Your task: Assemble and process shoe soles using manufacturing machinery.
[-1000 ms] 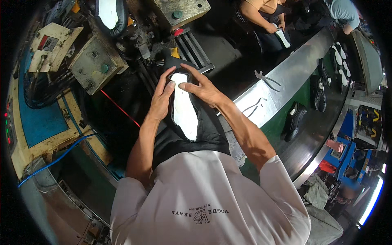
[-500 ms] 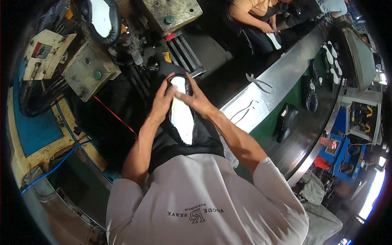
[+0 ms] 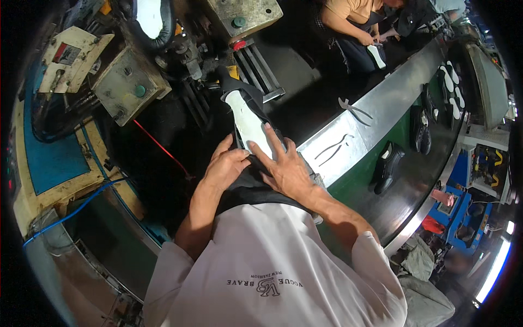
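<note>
A black shoe upper (image 3: 238,136) lies over my lap, its underside turned up and covered by a long white insole (image 3: 244,115). At the near end, my left hand (image 3: 222,168) pinches the edge, thumb and fingers drawn together. My right hand (image 3: 286,169) grips the same end from the other side, with two fingers laid across the white insole and others along the black edge. The leather hides part of both hands' grip. Dark clothing lies beneath the shoe.
On the metal ledge (image 3: 392,82) at right lie pliers (image 3: 355,111) and pincers (image 3: 333,148). Beyond it, a belt carries black shoes (image 3: 389,166) and white insoles (image 3: 448,79). Machine boxes (image 3: 131,90) stand ahead left, one near another insoled shoe (image 3: 151,22). A co-worker (image 3: 348,22) sits ahead right.
Both hands have slid from the far end of the shoe toward its near end. The shoe has tilted slightly, and the whole view has shifted a little.
</note>
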A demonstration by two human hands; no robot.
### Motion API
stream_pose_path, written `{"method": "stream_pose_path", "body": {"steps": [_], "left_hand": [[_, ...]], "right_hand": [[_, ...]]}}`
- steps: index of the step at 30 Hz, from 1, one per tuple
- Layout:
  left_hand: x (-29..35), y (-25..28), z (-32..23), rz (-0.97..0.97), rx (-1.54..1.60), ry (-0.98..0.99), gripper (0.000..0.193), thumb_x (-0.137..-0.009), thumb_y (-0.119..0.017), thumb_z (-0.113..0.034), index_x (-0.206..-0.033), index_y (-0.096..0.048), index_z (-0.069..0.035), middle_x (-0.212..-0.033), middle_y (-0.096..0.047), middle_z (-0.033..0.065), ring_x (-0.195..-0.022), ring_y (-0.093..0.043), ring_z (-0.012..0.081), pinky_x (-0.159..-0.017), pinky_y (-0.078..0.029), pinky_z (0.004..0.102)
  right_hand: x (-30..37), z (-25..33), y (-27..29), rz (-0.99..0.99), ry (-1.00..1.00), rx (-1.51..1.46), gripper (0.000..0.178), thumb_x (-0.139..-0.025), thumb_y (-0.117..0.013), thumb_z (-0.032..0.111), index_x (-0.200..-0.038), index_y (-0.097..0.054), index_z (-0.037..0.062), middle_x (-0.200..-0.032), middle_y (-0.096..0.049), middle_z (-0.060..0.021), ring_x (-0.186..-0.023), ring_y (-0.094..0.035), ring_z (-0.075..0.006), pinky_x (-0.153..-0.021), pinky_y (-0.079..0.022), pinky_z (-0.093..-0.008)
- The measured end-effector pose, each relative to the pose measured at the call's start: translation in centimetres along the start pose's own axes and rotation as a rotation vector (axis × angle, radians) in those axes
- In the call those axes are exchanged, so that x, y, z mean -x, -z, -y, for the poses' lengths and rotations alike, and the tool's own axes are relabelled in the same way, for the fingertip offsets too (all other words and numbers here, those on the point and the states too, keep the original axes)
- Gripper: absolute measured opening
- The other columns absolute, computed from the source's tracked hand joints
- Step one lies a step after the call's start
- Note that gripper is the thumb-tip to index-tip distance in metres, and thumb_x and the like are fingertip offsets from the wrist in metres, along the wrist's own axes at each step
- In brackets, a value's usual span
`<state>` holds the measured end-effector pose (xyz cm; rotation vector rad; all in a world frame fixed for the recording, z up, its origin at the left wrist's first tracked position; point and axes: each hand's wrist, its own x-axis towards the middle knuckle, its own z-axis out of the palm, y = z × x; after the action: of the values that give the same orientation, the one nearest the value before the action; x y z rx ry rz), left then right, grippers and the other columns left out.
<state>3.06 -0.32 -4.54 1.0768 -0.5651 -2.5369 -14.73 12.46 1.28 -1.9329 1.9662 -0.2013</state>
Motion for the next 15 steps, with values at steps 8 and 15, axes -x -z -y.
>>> {"method": "stream_pose_path", "body": {"steps": [8, 15], "left_hand": [[-9.6, 3.7, -5.5, -0.337, -1.084, -0.774, 0.045, -0.106, -0.067, -0.016, -0.148, -0.062, -0.001, -0.141, -0.07, 0.0219, -0.133, -0.066, 0.0344, -0.112, -0.05, 0.0417], [-10.7, 3.5, -6.7, -0.318, -1.32, -0.826, 0.026, -0.105, -0.061, -0.009, -0.123, -0.075, 0.004, -0.113, -0.076, 0.0257, -0.105, -0.074, 0.0431, -0.089, -0.058, 0.0466]], "right_hand": [[0.7, -0.3, 0.3, -0.005, 0.106, -0.011, 0.083, -0.089, -0.084, 0.025, -0.164, -0.049, 0.0367, -0.177, -0.007, -0.0323, -0.123, -0.057, -0.0586, -0.088, -0.067, -0.0559], [0.6, -1.0, 0.7, 0.026, 0.103, -0.043, 0.081, -0.084, -0.086, 0.022, -0.159, -0.056, 0.0344, -0.175, -0.013, -0.0332, -0.125, -0.056, -0.0561, -0.1, -0.06, -0.0584]]}}
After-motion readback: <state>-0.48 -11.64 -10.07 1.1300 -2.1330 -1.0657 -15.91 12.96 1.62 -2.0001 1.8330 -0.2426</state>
